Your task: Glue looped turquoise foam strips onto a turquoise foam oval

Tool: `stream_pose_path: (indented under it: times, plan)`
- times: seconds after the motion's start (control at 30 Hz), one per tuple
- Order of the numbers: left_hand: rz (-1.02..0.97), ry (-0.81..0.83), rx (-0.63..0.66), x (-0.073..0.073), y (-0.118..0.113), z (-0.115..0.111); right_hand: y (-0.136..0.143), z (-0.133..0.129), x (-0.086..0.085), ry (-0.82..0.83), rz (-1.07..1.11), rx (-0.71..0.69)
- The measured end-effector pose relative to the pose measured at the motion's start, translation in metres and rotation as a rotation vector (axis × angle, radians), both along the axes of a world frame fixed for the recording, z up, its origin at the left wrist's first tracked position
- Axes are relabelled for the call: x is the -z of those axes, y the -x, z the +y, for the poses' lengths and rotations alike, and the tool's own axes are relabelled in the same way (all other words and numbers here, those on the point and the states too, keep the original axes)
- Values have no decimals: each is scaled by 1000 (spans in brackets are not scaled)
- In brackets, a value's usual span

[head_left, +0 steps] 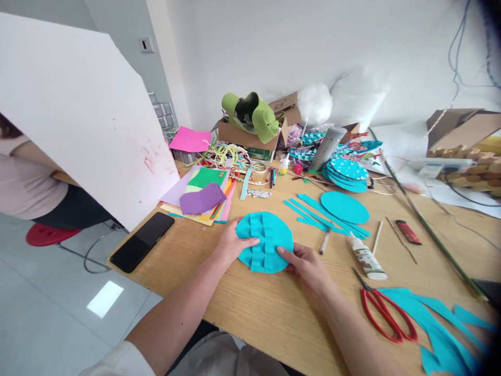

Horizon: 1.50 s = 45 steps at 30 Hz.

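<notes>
A round turquoise paper disc point(276, 235) with folded, raised turquoise strips across it is held above the wooden table's front part. My left hand point(234, 242) grips its left edge, thumb on top and fingers mostly hidden behind. At the lower right edge, my right hand point(304, 263) pinches the disc, its thumb on the face and the other fingers partly beneath. Right of the disc lie turquoise strips point(313, 211), a turquoise oval point(344, 207), a marker point(324, 241) and a white glue bottle point(368, 257). Red-handled scissors point(385, 313) rest nearer the front.
A black phone point(142, 242) lies at the table's left edge beside stacked coloured paper point(201, 196). Behind stand a cardboard box point(246, 137) with green felt and a grey flask point(329, 149). A green stem point(430, 230) crosses the right side. A person sits behind the white board point(90, 104).
</notes>
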<state>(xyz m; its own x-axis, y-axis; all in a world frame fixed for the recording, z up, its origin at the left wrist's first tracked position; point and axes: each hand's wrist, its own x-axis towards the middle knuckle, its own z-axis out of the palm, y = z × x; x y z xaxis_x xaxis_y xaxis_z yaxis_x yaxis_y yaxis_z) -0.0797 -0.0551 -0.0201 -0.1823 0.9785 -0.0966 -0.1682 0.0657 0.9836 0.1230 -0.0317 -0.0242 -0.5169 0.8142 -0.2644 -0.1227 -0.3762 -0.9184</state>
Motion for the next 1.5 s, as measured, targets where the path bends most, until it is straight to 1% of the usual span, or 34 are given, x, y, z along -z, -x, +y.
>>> stream_pose_path:
  times: [0.3,0.67,0.93,1.13,1.27,1.37,1.5]
  plan:
    - [18,-6,21,0,1,-1,1,-1,-3,5,15,-6]
    - [-29,-8,58,-3,0,-2,0,0,-1,-2,7,-12]
    - [-24,-11,69,-4,1,-2,0,-2,-4,-8,-15,-11]
    - [-3,-15,52,-6,1,-3,0,-1,-4,3,-18,-12]
    - [48,-17,22,-7,0,-2,0,-2,-6,11,0,-9]
    - [94,-20,-3,-6,0,-1,0,-2,-7,14,-3,-11]
    - [73,-16,2,-2,0,-1,1,-2,-6,3,-17,-16]
